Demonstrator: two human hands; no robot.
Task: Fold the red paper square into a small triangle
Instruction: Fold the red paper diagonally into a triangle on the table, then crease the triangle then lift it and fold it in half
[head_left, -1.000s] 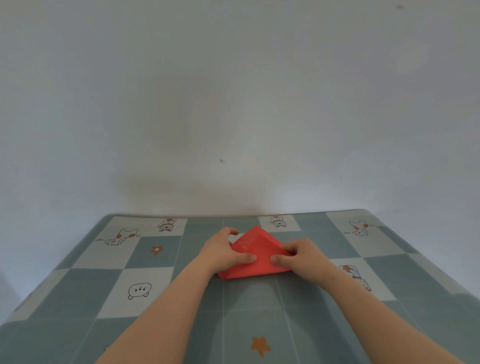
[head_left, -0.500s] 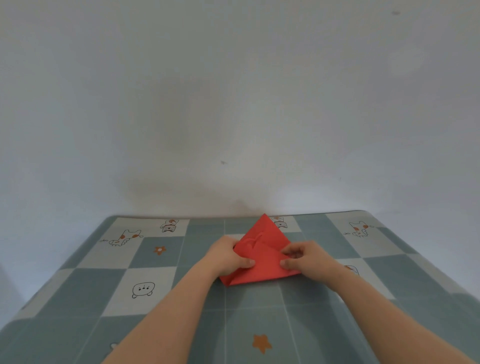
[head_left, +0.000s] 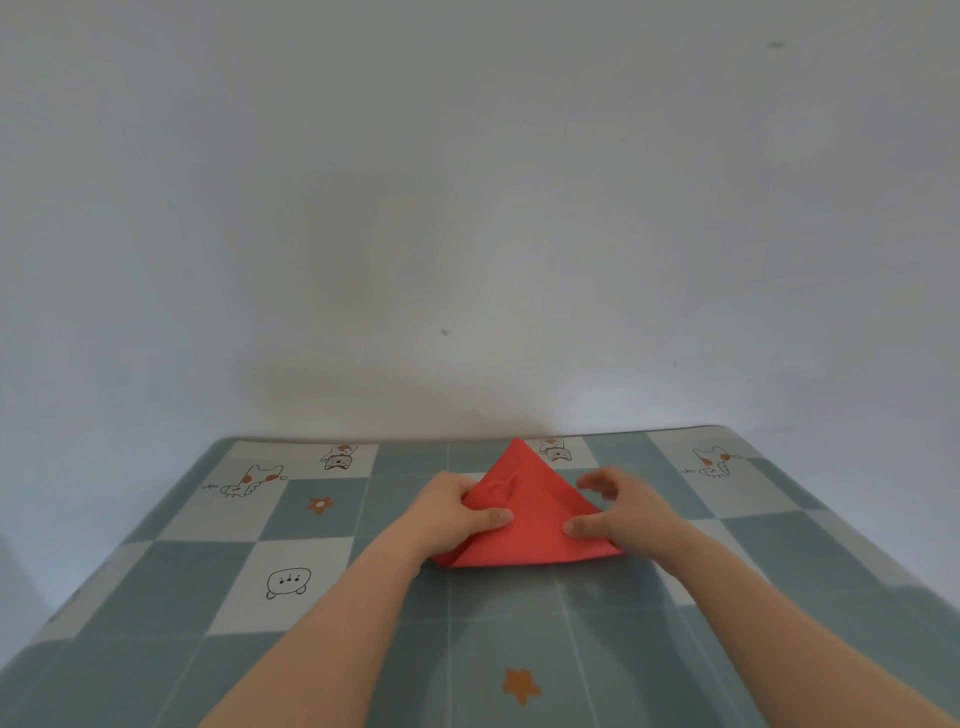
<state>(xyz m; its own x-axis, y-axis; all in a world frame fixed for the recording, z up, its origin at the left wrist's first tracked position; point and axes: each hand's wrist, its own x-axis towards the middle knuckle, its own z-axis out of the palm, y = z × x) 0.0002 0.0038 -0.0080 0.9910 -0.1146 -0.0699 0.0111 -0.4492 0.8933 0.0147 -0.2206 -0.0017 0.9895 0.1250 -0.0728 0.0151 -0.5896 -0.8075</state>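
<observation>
The red paper (head_left: 530, 512) forms a triangle on the table, its apex pointing away from me toward the wall and its long edge nearest me. My left hand (head_left: 452, 512) grips its left side, thumb on top and fingers curled behind the raised flap. My right hand (head_left: 621, 512) holds the right side, thumb pressed on the paper, fingers spread above the right edge. The paper's lower left corner is partly hidden under my left wrist.
The table carries a cloth (head_left: 291, 519) of teal and pale squares with cartoon cats and orange stars. A plain pale wall (head_left: 467, 234) rises right behind the table's far edge. The table's left and right edges slope off at the frame sides.
The paper has opened upward from a low, flat shape into a taller triangle whose apex now reaches the far table edge. Both hands have slid apart toward its sides.
</observation>
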